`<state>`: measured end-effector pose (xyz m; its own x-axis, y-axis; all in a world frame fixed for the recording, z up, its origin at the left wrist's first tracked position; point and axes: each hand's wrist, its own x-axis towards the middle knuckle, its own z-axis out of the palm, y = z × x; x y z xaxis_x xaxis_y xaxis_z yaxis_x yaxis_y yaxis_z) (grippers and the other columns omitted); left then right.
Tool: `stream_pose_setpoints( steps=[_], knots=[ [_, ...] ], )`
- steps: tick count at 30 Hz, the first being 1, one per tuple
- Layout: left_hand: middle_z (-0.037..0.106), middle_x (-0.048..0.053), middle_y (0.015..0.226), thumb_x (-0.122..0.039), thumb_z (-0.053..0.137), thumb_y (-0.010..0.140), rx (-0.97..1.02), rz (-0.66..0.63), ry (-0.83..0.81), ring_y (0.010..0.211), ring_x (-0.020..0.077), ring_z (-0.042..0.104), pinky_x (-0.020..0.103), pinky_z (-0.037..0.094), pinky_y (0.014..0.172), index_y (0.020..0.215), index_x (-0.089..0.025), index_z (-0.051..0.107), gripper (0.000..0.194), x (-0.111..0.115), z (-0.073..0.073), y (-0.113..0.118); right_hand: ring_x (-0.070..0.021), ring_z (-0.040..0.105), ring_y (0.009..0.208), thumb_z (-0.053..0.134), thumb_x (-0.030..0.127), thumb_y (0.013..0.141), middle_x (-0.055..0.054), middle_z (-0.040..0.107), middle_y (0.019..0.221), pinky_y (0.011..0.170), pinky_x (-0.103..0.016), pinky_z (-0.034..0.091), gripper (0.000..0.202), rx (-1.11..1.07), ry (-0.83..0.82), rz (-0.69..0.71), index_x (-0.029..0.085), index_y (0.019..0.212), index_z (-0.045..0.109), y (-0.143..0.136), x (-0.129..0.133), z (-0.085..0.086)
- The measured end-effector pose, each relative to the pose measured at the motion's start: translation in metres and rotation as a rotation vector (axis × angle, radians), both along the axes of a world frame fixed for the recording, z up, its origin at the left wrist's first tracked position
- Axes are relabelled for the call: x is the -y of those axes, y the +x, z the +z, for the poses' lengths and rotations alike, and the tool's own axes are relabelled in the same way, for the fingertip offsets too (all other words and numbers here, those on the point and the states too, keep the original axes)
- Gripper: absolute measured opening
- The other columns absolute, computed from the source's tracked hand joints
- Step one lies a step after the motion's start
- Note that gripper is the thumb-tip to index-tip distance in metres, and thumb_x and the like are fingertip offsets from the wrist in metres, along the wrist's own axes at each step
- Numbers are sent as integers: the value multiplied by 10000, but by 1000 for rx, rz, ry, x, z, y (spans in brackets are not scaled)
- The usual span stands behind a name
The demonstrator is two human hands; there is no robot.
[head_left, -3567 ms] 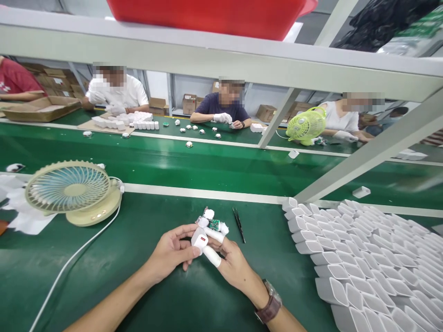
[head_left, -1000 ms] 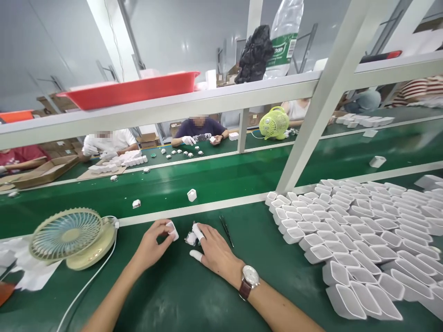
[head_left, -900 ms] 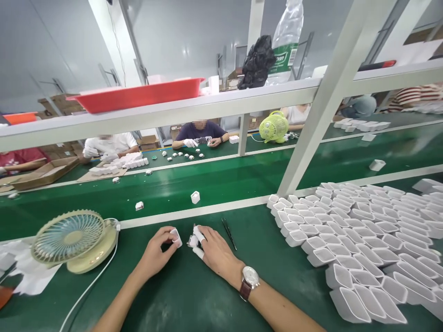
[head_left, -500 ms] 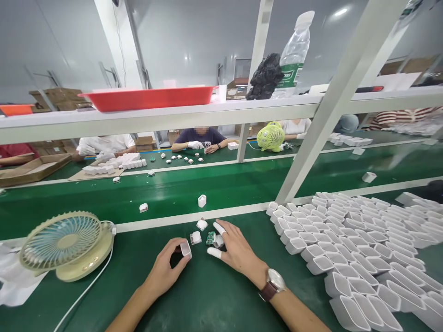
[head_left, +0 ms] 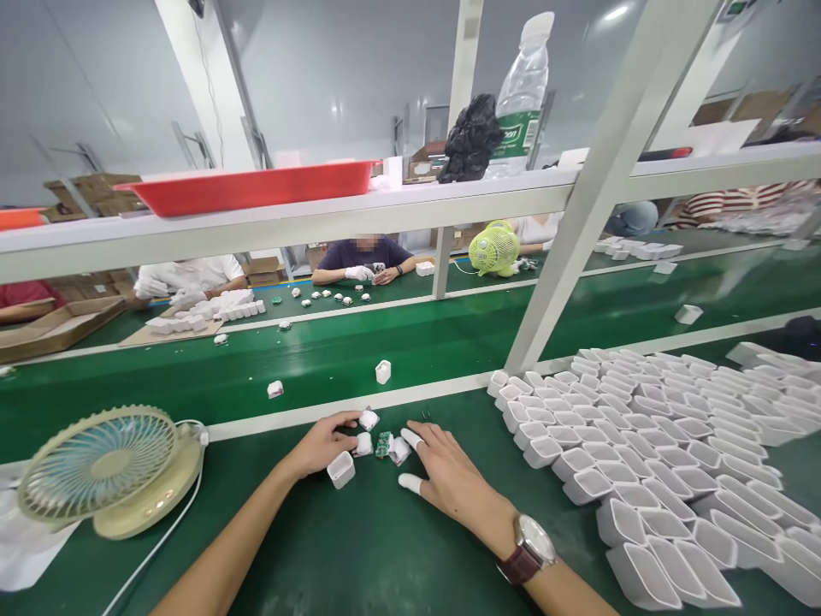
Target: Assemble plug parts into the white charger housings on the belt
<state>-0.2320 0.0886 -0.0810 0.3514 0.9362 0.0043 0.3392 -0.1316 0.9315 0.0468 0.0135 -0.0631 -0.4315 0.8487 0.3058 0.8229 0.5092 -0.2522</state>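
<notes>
My left hand [head_left: 324, 447] reaches over the green bench, its index finger and thumb apart beside two small white-topped parts [head_left: 368, 419]. A white open-topped plastic casing [head_left: 341, 470] stands just below that hand, out of its grip. My right hand [head_left: 449, 475] rests with its fingers spread, white covers on the thumb and index finger. Near its index fingertip lie a small green circuit board [head_left: 384, 444] and a white part [head_left: 400, 451] touching it. Two thin metal prongs [head_left: 427, 416] show just beyond the right fingers; what they belong to is hidden.
Rows of white casings [head_left: 641, 436] fill the right side. A cream desk fan [head_left: 109, 466] and its cable stand at left. Beyond a pale rail, a green belt [head_left: 333, 351] carries scattered parts. A shelf [head_left: 410, 201] crosses above, with a slanted post at right. Co-workers sit opposite.
My left hand has let go of the white casing, now standing on the bench, and moved forward to the small parts. My right hand has shifted slightly right, away from the circuit board.
</notes>
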Motion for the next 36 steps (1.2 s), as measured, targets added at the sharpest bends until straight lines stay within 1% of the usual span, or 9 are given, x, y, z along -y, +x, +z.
stream_pose_setpoints(
  steps=[3, 6, 9, 13, 15, 18, 25, 32, 36],
  knots=[
    [761, 115, 1132, -330, 748, 813, -28, -29, 33, 900, 233, 740, 371, 610, 827, 1265, -188, 742, 474, -7, -4, 14, -345, 651, 1204, 648, 126, 903, -166, 681, 1323, 1068, -533, 516, 325, -18, -38, 56, 158, 1227, 655, -15, -9, 3],
    [772, 106, 1137, -364, 726, 828, -73, 31, 104, 982, 251, 740, 385, 608, 880, 1207, -193, 761, 417, -17, -2, 7, -309, 684, 1145, 584, 82, 926, -152, 713, 1242, 1048, -494, 536, 306, -59, -44, 82, 158, 1214, 655, -19, -18, -4],
    [712, 108, 1318, -416, 702, 838, -145, 206, 212, 1277, 320, 630, 478, 528, 1066, 1195, -223, 747, 408, -35, 8, -26, -338, 625, 1266, 648, 136, 912, -181, 639, 1381, 1090, -521, 515, 442, -124, 8, 62, 151, 1348, 580, -10, -21, -19],
    [556, 189, 1518, -429, 734, 782, -297, 509, 287, 1538, 435, 306, 614, 253, 1249, 1297, -166, 667, 583, -61, 19, -79, -353, 622, 1241, 689, 179, 892, -165, 645, 1346, 1084, -560, 508, 566, -174, 40, 19, 178, 1430, 515, 3, -18, -28],
    [588, 202, 1486, -418, 763, 743, -367, 587, 274, 1521, 454, 334, 606, 225, 1259, 1320, -150, 641, 648, -71, 19, -96, -338, 639, 1175, 666, 177, 907, -150, 672, 1270, 1040, -535, 531, 525, -187, 25, 31, 184, 1413, 530, 4, -16, -25],
    [721, 158, 1311, -429, 760, 743, -434, 609, 251, 1396, 421, 522, 544, 332, 1219, 1299, -176, 651, 620, -78, 15, -102, -316, 647, 1090, 629, 158, 929, -140, 687, 1191, 975, -490, 549, 376, -171, 4, 46, 180, 1302, 595, 1, -14, -18],
    [771, 132, 1095, -488, 683, 826, -446, 539, 292, 1142, 357, 682, 491, 524, 1017, 1332, -137, 623, 618, -84, 17, -62, -344, 617, 1072, 671, 180, 913, -150, 652, 1117, 990, -528, 522, 314, -130, 0, -13, 142, 1223, 634, -5, -13, -15],
    [782, 56, 1137, -470, 764, 819, -345, 36, 339, 1091, 258, 720, 402, 537, 1030, 1295, -245, 689, 531, -29, 29, 17, -345, 606, 1097, 769, 291, 877, -151, 651, 1170, 1019, -560, 501, 412, -146, -26, -10, 156, 1244, 639, 9, -14, -12],
    [787, 72, 1155, -450, 779, 835, -326, -118, 353, 1120, 285, 707, 440, 526, 1057, 1221, -267, 746, 429, -3, 37, 40, -295, 598, 1178, 771, 202, 861, -111, 673, 1278, 1041, -461, 500, 408, -193, -67, 101, 197, 1246, 639, 16, -15, -4]
  ],
)
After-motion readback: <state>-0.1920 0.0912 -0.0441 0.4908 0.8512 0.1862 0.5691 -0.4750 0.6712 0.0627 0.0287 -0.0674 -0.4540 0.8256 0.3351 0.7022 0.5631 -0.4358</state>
